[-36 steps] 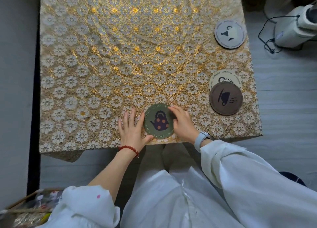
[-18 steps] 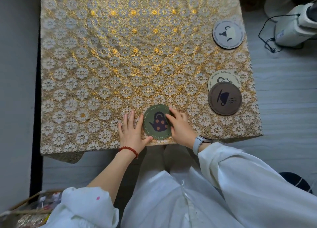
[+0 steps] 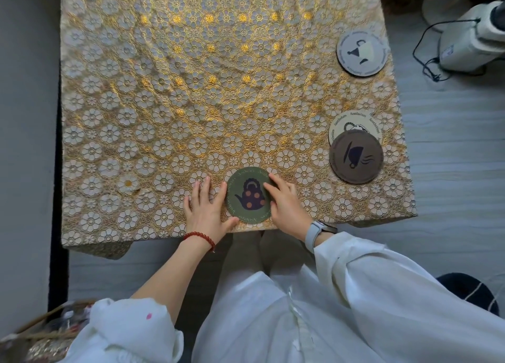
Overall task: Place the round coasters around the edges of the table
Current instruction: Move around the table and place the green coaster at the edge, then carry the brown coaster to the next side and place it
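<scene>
Green coaster at the near table edge, both hands on it.

The green coaster, printed with a spotted teapot, lies flat on the floral gold cloth of the table, close to the near edge. The left hand rests flat and unclenched, its thumb against the coaster's lower left rim. The right hand lies loosely over the coaster's right side, fingertips on its face, gripping nothing. Along the right edge, a brown coaster overlaps a cream coaster; a grey coaster lies well apart, farther back.
</scene>
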A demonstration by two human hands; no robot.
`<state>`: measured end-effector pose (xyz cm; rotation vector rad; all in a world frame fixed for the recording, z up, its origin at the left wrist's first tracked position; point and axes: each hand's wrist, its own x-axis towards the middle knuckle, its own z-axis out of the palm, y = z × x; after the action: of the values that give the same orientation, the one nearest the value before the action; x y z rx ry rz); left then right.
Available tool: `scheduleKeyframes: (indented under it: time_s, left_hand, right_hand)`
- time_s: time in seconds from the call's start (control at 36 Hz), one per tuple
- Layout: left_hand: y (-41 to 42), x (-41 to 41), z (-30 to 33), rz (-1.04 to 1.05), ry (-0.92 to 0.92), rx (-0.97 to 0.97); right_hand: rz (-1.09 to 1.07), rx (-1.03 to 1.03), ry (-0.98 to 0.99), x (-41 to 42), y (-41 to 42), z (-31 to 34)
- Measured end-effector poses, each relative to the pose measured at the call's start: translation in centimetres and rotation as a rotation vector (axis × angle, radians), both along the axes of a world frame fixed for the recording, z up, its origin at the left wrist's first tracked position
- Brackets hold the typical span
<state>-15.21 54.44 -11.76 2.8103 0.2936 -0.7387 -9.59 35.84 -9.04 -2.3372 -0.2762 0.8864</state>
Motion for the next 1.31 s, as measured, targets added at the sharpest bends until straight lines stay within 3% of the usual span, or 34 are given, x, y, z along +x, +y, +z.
scheduleKeyframes:
  time_s: [0.33, 0.42, 0.53, 0.72, 0.89, 1.06, 1.11, 1.19, 1.31]
  left_hand:
    - [-0.2, 0.6, 0.4, 0.089, -0.008, -0.069]
    - [-0.7, 1.7, 0.9, 0.207, -0.048, -0.109]
    - [-2.4, 4.2, 1.4, 0.192, -0.097, -0.079]
    - [-7.3, 9.8, 1.4, -0.02, -0.088, -0.095]
    - [-7.0, 10.7, 0.8, -0.146, 0.003, -0.026]
    - [-4.9, 9.8, 0.4, -0.177, 0.058, 0.006]
    - [-4.7, 12.4, 2.4, -0.089, -0.034, 0.02]
    - [-4.7, 13.0, 2.2, -0.085, -0.011, 0.0]
    - [-5.0, 13.0, 2.0, -0.044, 0.032, -0.081]
  right_hand:
    - [0.026, 0.02, 0.028, 0.7, -0.5, 0.2]
    - [-0.018, 0.039, 0.018, 1.5, -1.5, 0.6]
    - [-0.105, 0.036, -0.051, 3.1, -3.7, 1.4]
    - [-0.266, -0.264, -0.225, 8.0, -10.0, 1.5]
    - [-0.402, -0.445, -0.14, 8.6, -11.6, 1.0]
    - [-0.357, -0.452, -0.11, 8.4, -10.6, 1.3]
    - [-0.317, -0.427, -0.262, 12.6, -10.3, 4.2]
    - [-0.258, -0.49, -0.389, 13.6, -9.7, 4.9]
    - [-0.17, -0.341, -0.443, 13.3, -8.6, 5.5]
